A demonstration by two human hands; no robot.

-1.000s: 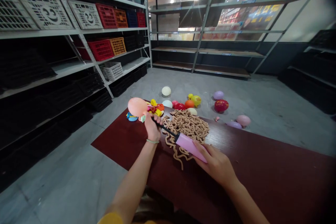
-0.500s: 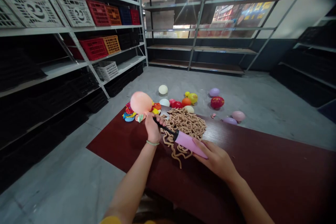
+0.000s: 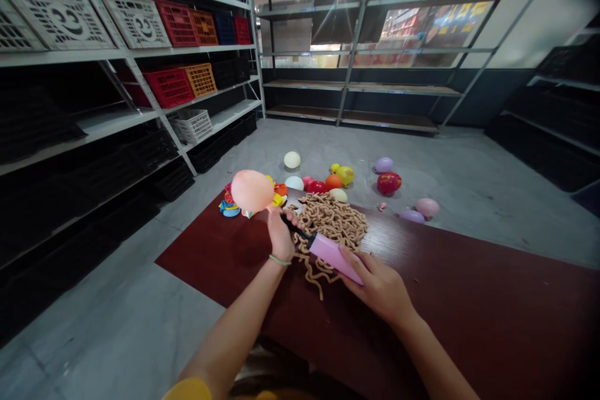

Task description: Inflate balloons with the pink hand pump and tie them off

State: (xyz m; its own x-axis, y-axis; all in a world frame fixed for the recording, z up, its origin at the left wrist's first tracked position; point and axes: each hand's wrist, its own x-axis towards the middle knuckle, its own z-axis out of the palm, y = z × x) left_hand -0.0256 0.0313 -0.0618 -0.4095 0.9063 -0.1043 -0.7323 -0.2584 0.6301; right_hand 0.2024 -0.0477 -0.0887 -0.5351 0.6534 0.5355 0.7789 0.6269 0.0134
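Observation:
A balloon pump point(image 3: 335, 258) with a pink barrel and a black front end lies across both hands over the dark red table point(image 3: 210, 244). My right hand point(image 3: 377, 284) is wrapped around the pink barrel. Closed around the black nozzle end is my left hand point(image 3: 282, 234), a pale green band at its wrist. A partly inflated peach balloon point(image 3: 253, 190) sticks out beyond the left hand, its neck at the fingers. Behind and below the pump is a heap of tan rope-like strands point(image 3: 332, 219). Flat, colourful uninflated balloons point(image 3: 229, 208) lie at the table's far left, partly hidden by the peach balloon.
Inflated balloons lie on the floor past the table, among them a red one point(image 3: 389, 183), a white one point(image 3: 292, 160) and a pink one point(image 3: 427, 207). Shelving with plastic crates point(image 3: 171, 86) stands at left; a metal rack point(image 3: 398, 89) stands at the back.
The left hand has moved slightly right and down along with the balloon. The right hand has come a little left, so the pump looks shorter between the hands.

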